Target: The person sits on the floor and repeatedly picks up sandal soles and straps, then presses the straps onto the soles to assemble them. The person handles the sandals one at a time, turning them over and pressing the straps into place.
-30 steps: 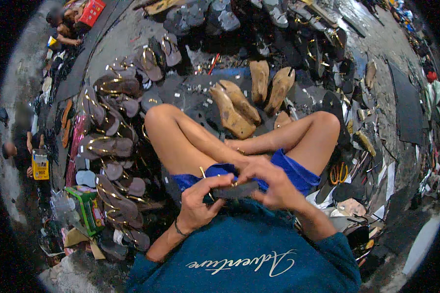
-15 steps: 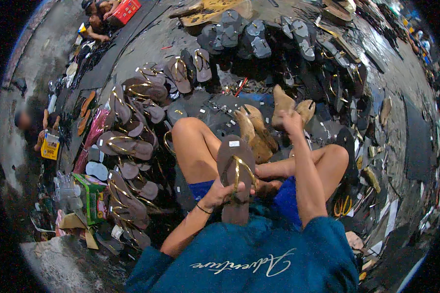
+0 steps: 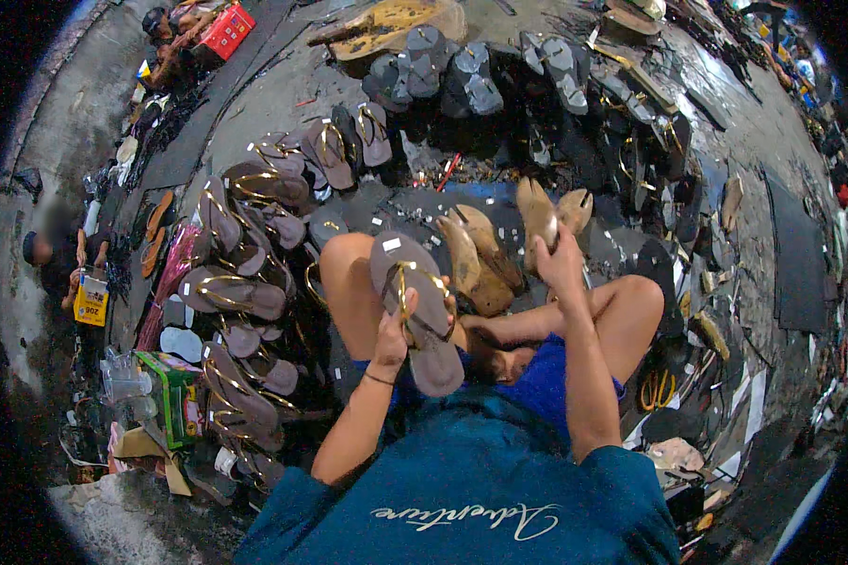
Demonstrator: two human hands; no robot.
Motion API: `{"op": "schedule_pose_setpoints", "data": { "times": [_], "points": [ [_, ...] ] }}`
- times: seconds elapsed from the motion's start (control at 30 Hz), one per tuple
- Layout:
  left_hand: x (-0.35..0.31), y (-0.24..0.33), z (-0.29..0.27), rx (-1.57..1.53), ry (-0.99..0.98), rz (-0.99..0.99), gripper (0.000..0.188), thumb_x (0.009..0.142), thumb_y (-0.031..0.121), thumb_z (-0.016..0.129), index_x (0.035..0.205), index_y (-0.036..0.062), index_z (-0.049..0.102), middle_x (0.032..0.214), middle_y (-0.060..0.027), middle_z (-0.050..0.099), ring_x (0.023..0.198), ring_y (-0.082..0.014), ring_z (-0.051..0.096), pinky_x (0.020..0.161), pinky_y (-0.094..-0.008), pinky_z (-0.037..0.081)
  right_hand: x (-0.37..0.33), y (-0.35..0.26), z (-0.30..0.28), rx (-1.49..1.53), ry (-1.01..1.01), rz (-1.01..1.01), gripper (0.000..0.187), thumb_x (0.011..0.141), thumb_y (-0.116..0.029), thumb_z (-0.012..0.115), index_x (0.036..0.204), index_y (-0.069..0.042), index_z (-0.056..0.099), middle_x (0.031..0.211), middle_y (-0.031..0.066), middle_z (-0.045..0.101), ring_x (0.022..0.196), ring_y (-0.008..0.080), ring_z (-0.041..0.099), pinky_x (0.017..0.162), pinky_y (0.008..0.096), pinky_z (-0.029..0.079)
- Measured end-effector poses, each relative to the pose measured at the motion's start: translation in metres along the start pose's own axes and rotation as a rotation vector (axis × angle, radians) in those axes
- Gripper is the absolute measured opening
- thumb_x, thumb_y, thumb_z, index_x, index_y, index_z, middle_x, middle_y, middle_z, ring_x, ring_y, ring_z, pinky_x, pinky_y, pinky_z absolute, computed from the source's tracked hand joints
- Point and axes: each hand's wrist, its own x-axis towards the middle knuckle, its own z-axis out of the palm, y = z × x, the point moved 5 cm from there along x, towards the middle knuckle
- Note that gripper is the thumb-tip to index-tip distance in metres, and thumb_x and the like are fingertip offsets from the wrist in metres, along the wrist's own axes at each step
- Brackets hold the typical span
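Note:
My left hand [image 3: 392, 331] is closed round the middle of a brown flip-flop [image 3: 428, 325] with a gold strap and a small white label at one end. The flip-flop is tilted, footbed upward, above my lap. My right hand [image 3: 562, 264] grips a wooden shoe last [image 3: 538, 215] by its narrow end. Right beside that last stands another wooden last [image 3: 575, 208] with a dark slot in its tip. Between my knees rests a further pair of wooden lasts [image 3: 486, 268], leaning together.
Finished-looking brown flip-flops [image 3: 231, 292] are heaped on my left. Grey soles [image 3: 474, 80] stand in a row at the back. A green box [image 3: 172, 400] sits at the lower left, and yellow-handled scissors [image 3: 657, 390] lie on the right. Other people are at the far left.
The flip-flop has moved left and turned from nearly upright to a slant. My right hand still holds the last, which stands a little lower and more upright.

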Motion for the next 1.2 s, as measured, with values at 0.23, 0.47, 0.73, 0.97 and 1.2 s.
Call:
{"op": "schedule_pose_setpoints", "data": {
  "times": [0.23, 0.47, 0.73, 0.97, 1.2],
  "points": [
    [-0.001, 0.015, -0.005, 0.021, -0.015, 0.073, 0.050, 0.098, 0.031, 0.051, 0.134, -0.0021, 0.040, 0.130, -0.0170, 0.053, 0.105, -0.0279, 0.061, 0.083, -0.0385, 0.056, -0.025, -0.009, 0.110, -0.260, -0.307, -0.258, 0.047, 0.075, -0.012, 0.065, 0.118, 0.004, 0.052, 0.117, 0.0250, 0.054, 0.111, 0.0408, 0.050, 0.090, 0.0473, 0.047],
    [0.007, 0.014, -0.003, -0.026, -0.029, 0.087, 0.049, 0.098, 0.031, 0.049, 0.134, -0.0016, 0.040, 0.126, -0.0158, 0.057, 0.102, -0.0267, 0.062, 0.080, -0.0386, 0.057, -0.027, -0.004, 0.078, -0.165, -0.320, -0.031, 0.043, 0.077, -0.016, 0.069, 0.116, 0.000, 0.057, 0.101, 0.0224, 0.063, 0.101, 0.0406, 0.058, 0.079, 0.0465, 0.050],
    [0.017, -0.016, -0.036, -0.190, 0.032, -0.039, 0.050, 0.097, 0.033, 0.051, 0.133, -0.0016, 0.042, 0.123, -0.0152, 0.058, 0.098, -0.0242, 0.064, 0.077, -0.0376, 0.058, -0.082, -0.090, -0.099, 0.750, -0.462, 0.227, 0.035, 0.091, -0.021, 0.061, 0.117, 0.001, 0.056, 0.108, 0.0081, 0.063, 0.104, 0.0177, 0.057, 0.092, 0.0327, 0.045],
    [-0.002, -0.019, 0.006, -0.192, -0.128, -0.078, 0.079, 0.094, 0.064, 0.031, 0.138, -0.0014, 0.037, 0.123, -0.0193, 0.056, 0.106, -0.0285, 0.060, 0.095, -0.0413, 0.049, -0.149, -0.159, -0.117, 0.405, -0.407, 0.055, 0.039, 0.086, -0.020, 0.066, 0.117, 0.001, 0.058, 0.102, 0.0127, 0.064, 0.088, 0.0226, 0.063, 0.077, 0.0324, 0.051],
    [-0.043, -0.046, -0.005, -0.230, 0.224, -0.070, 0.099, 0.085, 0.080, 0.016, 0.141, 0.0006, 0.035, 0.135, -0.0216, 0.048, 0.121, -0.0332, 0.051, 0.104, -0.0450, 0.041, -0.151, -0.200, -0.067, 0.136, -0.440, -0.156, 0.055, 0.078, -0.021, 0.073, 0.124, 0.002, 0.052, 0.116, 0.0215, 0.057, 0.103, 0.0378, 0.058, 0.087, 0.0413, 0.050]
  ]
}}
